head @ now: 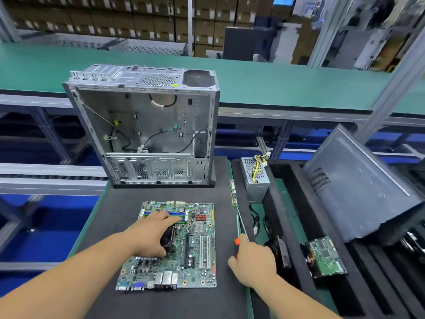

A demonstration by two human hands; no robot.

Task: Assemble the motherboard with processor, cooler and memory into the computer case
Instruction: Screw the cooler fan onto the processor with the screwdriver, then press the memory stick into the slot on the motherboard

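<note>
Stacked cardboard cartons (pixel 142 17) are filling the far wall behind a long green conveyor (pixel 299 86), and I am looking down on a dark foam mat (pixel 119 199) lying over the near bench. On that mat the motherboard (pixel 197 256) is lying flat, its port row facing me at six o'clock. My left hand (pixel 150 234) is resting over the board's upper left part, fingers spread and reaching toward the blue memory slots (pixel 177 214) at twelve o'clock, with the thumb and palm curling around the black cooler (pixel 169 237) sitting on the processor area; the processor itself is hidden beneath. At three o'clock from the board, my right hand (pixel 254 261) is gripping the orange handle of a screwdriver (pixel 239 229), whose thin shaft is pointing away toward twelve o'clock. Beyond the board, at twelve o'clock, the open computer case (pixel 147 125) is standing on the mat's far edge with loose black cables hanging inside. Farther right, a grey power supply (pixel 255 178) with yellow wires is sitting in a black foam tray (pixel 296 217), a small green circuit board (pixel 324 256) is lying nearer me, and a dark side panel (pixel 358 187) is leaning at two o'clock.
</note>
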